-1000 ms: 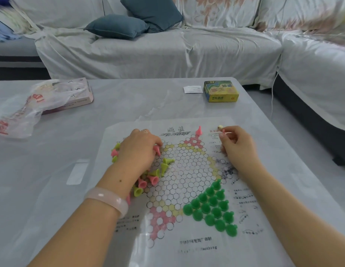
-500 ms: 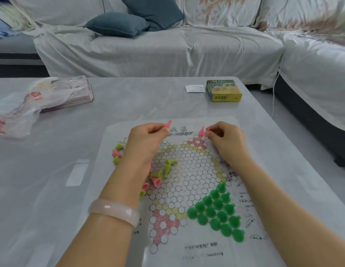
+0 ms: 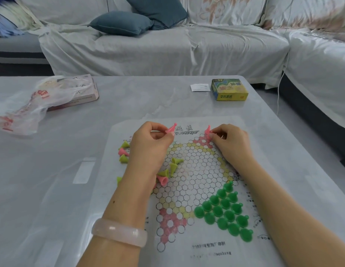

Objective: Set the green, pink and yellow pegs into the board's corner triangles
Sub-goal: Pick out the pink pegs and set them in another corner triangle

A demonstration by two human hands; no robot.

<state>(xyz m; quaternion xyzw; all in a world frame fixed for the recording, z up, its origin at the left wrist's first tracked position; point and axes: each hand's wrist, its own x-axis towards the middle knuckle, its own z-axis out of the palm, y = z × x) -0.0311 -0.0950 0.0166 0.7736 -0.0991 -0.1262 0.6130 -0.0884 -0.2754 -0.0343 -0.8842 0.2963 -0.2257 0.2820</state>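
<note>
A paper game board (image 3: 194, 176) printed with circles lies on the grey table. My left hand (image 3: 150, 143) pinches a pink peg (image 3: 171, 129) just above the board's far edge. My right hand (image 3: 228, 141) pinches another pink peg (image 3: 207, 130) standing at the tip of the far pink triangle (image 3: 203, 140). Several green pegs (image 3: 225, 210) fill the near-right triangle. Loose yellow pegs (image 3: 172, 166) and pink pegs (image 3: 162, 180) lie on the board's left side, partly hidden under my left forearm. The near pink triangle (image 3: 170, 224) holds no pegs.
A yellow-green box (image 3: 229, 90) and a white slip (image 3: 200, 87) sit at the far right of the table. A pink box (image 3: 79, 98) under a crumpled plastic bag (image 3: 23, 112) is at the far left. A covered sofa with blue cushions stands behind.
My left hand rose from the loose pile holding a pink peg and carried it toward the far triangle. My right hand shifted left and took hold of the standing pink peg at the tip.
</note>
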